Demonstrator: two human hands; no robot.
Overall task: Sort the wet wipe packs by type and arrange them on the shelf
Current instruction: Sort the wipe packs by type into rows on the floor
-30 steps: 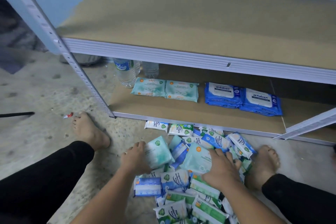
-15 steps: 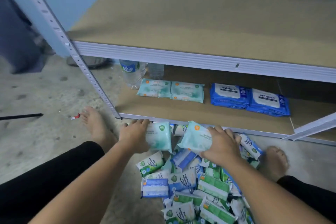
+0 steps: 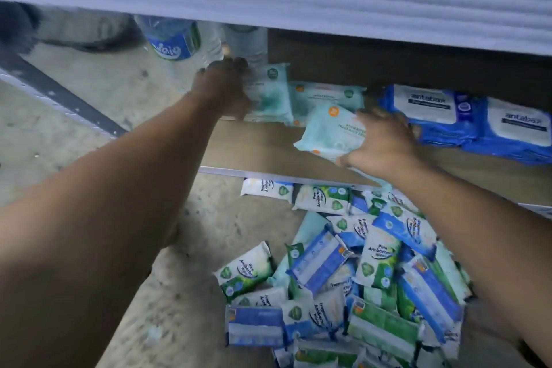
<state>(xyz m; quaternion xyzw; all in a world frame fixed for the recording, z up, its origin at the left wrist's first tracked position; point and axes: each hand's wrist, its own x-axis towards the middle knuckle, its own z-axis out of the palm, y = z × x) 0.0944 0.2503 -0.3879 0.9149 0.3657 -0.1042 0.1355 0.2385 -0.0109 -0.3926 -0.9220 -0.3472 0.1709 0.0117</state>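
The left hand (image 3: 222,89) curls its fingers round the left edge of a pale teal soft wet wipe pack (image 3: 268,95), at the back left of the brown lower shelf board (image 3: 254,146). The right hand (image 3: 385,143) grips a second pale teal pack (image 3: 331,131), fingers over its right end. It is tilted above the board, near the dark blue wipe packs (image 3: 433,110). A mixed pile of small packs (image 3: 358,278) lies on the floor.
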